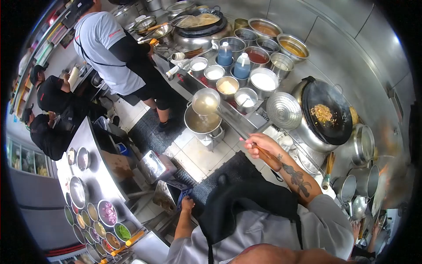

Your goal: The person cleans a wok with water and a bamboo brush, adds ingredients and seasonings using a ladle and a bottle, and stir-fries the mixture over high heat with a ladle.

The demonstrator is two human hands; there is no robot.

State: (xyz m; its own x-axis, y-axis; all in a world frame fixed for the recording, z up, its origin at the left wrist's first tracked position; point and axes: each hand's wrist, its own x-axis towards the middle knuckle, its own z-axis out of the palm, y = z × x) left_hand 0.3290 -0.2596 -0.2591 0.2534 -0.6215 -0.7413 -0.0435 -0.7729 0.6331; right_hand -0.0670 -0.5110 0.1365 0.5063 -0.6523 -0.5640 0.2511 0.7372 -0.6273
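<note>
My right hand point(259, 145) is wrapped around the wooden handle of a long ladle point(205, 100). The ladle's round bowl holds a cloudy, pale liquid and hangs over a metal pot point(188, 121), which also has liquid in it. Low on my left, my left hand point(188, 203) is closed at the edge of a blue and dark box-like thing point(181, 194); what its fingers grip is not clear. To the right of the ladle, a wok point(336, 121) on a burner contains chopped, browned food point(322, 113). A perforated metal strainer point(284, 111) rests beside that wok.
Tubs of sauces and powders, with squeeze bottles point(242, 66), crowd the counter ahead. A second wok point(198, 20) stands farther back. Ingredient bowls point(107, 212) cover the left counter point(99, 171). A person in a grey shirt point(103, 50) stands ahead left; others work beyond.
</note>
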